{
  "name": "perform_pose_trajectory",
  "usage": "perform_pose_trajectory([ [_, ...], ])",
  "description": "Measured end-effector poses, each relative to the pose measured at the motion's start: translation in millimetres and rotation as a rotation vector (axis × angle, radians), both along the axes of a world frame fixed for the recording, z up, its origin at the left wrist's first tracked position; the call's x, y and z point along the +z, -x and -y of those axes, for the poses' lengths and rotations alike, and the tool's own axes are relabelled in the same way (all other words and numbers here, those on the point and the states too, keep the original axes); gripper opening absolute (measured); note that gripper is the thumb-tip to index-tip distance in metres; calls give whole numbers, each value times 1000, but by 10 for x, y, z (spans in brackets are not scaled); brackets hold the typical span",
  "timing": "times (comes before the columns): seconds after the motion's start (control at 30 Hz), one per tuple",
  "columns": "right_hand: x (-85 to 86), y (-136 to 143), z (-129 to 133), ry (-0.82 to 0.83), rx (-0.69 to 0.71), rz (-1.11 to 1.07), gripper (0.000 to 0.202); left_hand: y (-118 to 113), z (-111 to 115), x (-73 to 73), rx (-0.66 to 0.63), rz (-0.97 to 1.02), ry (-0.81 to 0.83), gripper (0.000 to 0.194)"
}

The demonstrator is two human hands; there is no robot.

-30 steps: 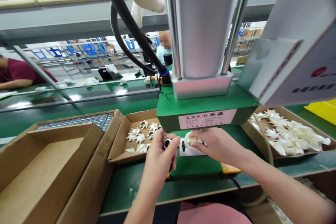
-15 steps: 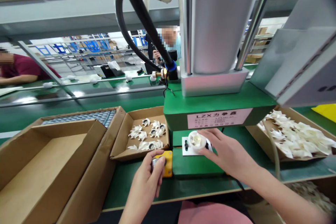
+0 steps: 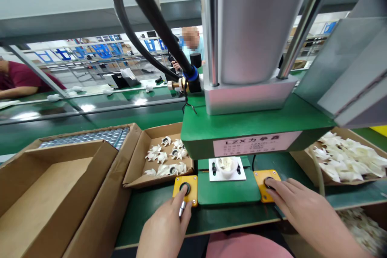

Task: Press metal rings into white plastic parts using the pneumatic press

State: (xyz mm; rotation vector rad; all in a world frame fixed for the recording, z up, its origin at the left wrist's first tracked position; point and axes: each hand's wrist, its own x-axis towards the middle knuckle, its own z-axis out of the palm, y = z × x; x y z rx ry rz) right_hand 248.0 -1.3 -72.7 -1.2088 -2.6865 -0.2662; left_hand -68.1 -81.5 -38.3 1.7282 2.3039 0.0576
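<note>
My left hand (image 3: pixel 166 223) presses a finger on the black button (image 3: pixel 184 188) of the left yellow control box (image 3: pixel 177 182). A small silver metal cylinder (image 3: pixel 182 209) is tucked in that hand's fingers. My right hand (image 3: pixel 302 205) has its fingers stretched out, with a fingertip on the button of the right yellow box (image 3: pixel 265 196). Between the hands, a round white holder (image 3: pixel 229 174) with a white bladed fan wheel (image 3: pixel 226 163) in it rests on a white plate (image 3: pixel 242 172). The green press head (image 3: pixel 256 117) overhangs it and hides its back part.
A cardboard tray (image 3: pixel 137 175) with several white fan wheels stands left of the press. Farther left are a larger cardboard box (image 3: pixel 54 185) and a box of metal cylinders (image 3: pixel 121 137). More white wheels fill the right box (image 3: pixel 347 157). Two people are across the line.
My right hand has let go of the white holder and moved right and down onto the right button. My left finger has come onto the left button. The view has shifted slightly.
</note>
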Motion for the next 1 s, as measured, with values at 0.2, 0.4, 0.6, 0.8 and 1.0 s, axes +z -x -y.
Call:
perform_pose_trajectory([
  [0.2, 93, 2, -47, 226, -151, -324, 27, 146, 12, 37, 157, 598, -146, 41],
  [0.4, 496, 333, -193, 629, -187, -725, 44, -82, -20, 259, 471, 1517, -260, 52],
  [0.6, 821, 982, -489, 863, -45, -947, 42, -332, -101, 262, 341, 1609, -271, 39],
  [0.8, 800, 1134, -384, 1242, 86, -945, 35, -232, 17, 217, 393, 1616, -267, 29],
  [1.0, 878, 1588, -431, 1181, 134, -783, 45, -238, 77, 140, 485, 1867, -261, 32],
])
